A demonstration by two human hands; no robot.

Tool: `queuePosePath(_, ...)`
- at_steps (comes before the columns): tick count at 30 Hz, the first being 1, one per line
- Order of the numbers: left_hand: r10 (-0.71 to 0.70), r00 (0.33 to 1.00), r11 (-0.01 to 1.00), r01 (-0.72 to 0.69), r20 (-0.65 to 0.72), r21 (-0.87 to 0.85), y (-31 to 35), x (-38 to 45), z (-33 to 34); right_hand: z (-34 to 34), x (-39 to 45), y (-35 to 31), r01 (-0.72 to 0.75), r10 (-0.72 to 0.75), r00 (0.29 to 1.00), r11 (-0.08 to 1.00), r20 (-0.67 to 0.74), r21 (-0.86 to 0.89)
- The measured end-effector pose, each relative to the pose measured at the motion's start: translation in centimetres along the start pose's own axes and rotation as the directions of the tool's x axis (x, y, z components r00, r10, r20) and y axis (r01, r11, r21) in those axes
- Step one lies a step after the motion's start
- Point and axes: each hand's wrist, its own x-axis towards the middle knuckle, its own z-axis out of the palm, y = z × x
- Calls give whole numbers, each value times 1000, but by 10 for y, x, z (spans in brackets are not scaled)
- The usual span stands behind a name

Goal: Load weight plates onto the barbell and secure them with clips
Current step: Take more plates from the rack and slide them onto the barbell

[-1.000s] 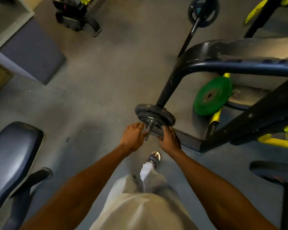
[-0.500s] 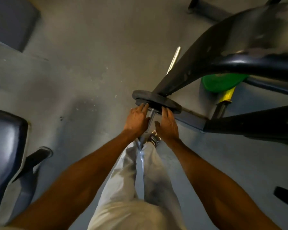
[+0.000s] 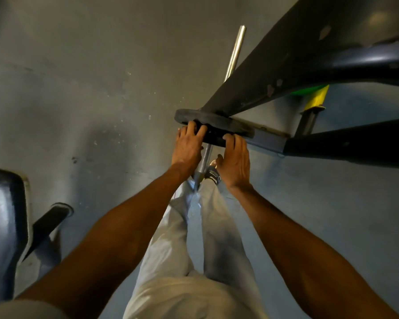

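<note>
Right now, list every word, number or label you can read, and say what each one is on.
No text can be read.
Weight plate: any markings on its face are too dark and blurred to read.
Shoe: a small light mark that may be lettering, too small to read.
Barbell, machine frame and bench: no text visible.

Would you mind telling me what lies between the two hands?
In the head view, the barbell sleeve runs between the left hand and right hand.
</note>
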Motion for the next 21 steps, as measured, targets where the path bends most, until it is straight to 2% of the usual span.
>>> queuePosePath(3, 33, 999, 999, -33, -19, -13, -1, -1, 8, 6, 4, -2, -75, 71, 997, 989, 35, 125)
queuePosePath(7, 49, 999, 995, -48, -19, 89, -5, -2, 9, 11, 11, 1, 15, -15, 999, 1000, 32, -24)
queuePosePath(10, 113, 993, 970, -116, 27, 212, -13, -7, 12, 9, 9, 1, 34, -26, 996, 996, 91, -83)
queuePosePath(13, 109, 992, 962, -122, 66, 244, -19, -20, 22, 11, -4, 0, 50, -31, 988, 992, 152, -120)
queuePosePath(21, 51, 968, 964, -112, 246, 240, -32, -76, 30, 12, -51, 4, 70, -56, 944, 997, 326, -29)
